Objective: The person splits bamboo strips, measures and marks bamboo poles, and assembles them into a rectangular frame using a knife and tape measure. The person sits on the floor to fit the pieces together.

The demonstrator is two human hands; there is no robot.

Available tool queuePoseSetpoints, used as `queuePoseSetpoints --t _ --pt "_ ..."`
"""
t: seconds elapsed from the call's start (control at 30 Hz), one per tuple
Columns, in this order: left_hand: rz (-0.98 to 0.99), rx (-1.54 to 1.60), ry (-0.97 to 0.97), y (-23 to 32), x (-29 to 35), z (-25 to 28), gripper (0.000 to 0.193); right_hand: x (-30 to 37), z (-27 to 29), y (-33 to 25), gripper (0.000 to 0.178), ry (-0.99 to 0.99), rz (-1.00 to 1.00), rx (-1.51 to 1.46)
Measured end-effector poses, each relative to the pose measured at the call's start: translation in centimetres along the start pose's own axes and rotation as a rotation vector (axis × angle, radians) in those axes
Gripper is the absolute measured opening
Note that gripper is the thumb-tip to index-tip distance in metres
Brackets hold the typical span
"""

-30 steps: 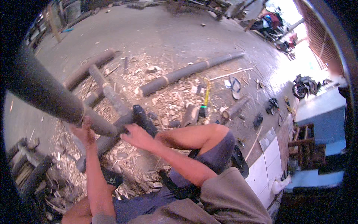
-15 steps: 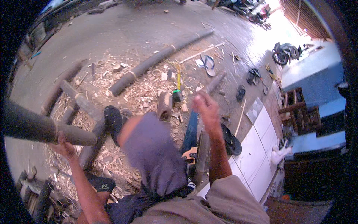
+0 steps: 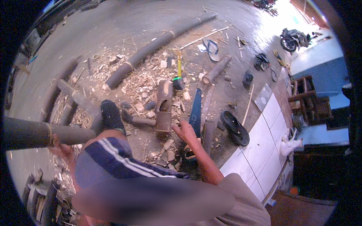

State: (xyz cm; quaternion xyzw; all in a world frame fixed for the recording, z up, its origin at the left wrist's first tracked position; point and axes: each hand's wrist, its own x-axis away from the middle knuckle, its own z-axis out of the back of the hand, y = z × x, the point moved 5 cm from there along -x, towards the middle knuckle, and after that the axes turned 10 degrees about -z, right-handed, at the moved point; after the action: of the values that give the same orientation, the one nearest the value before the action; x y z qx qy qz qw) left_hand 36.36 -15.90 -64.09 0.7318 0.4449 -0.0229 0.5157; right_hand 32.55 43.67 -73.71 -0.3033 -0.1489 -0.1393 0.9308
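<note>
A thick dark bamboo pole point(image 3: 34, 133) comes in from the left rim. My left hand point(image 3: 63, 147) grips it from below near its right end, thumb up along the side. Over the wood chips, my right hand point(image 3: 185, 132) reaches out with fingers apart and nothing visible in them. Its fingertips are beside the lower end of a short bamboo section point(image 3: 164, 107) with a hole cut in its side. A dark rod-like piece point(image 3: 140, 120) meets that section from the left. The handsaw point(image 3: 195, 111) with a blue blade lies just right of my right hand, its handle partly hidden by my forearm.
Chips point(image 3: 141, 94) litter the floor. A long bamboo pole point(image 3: 147, 52) lies beyond, with a tape measure point(image 3: 178, 82) and a short bamboo piece point(image 3: 217, 69) nearby. Black sandal point(image 3: 234, 128) and blue-strapped flip-flop point(image 3: 212, 51) lie right. A white cat point(image 3: 290, 146) rests beside the tiles.
My right hand has dropped from its raised place above the saw, down and left toward the holed bamboo section. My left hand still holds the pole. The view has shifted, uncovering my leg.
</note>
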Motion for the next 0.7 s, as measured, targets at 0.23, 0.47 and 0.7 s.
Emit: queuePoseSetpoints --t 0.23,0.47,0.7 --pt "0.027 -0.325 0.230 -3.2 1.4 3.6 0.077 -1.3 -8.4 -8.5 0.058 0.093 0.609 0.281" --pt "-0.126 -0.439 0.172 1.0 2.3 -4.8 0.080 -6.9 -17.2 -6.4 0.050 0.009 0.654 0.779" --pt "-0.003 -0.461 0.161 3.5 1.3 -8.5 0.090 -7.2 -3.8 -6.1 0.045 0.017 0.382 0.613"
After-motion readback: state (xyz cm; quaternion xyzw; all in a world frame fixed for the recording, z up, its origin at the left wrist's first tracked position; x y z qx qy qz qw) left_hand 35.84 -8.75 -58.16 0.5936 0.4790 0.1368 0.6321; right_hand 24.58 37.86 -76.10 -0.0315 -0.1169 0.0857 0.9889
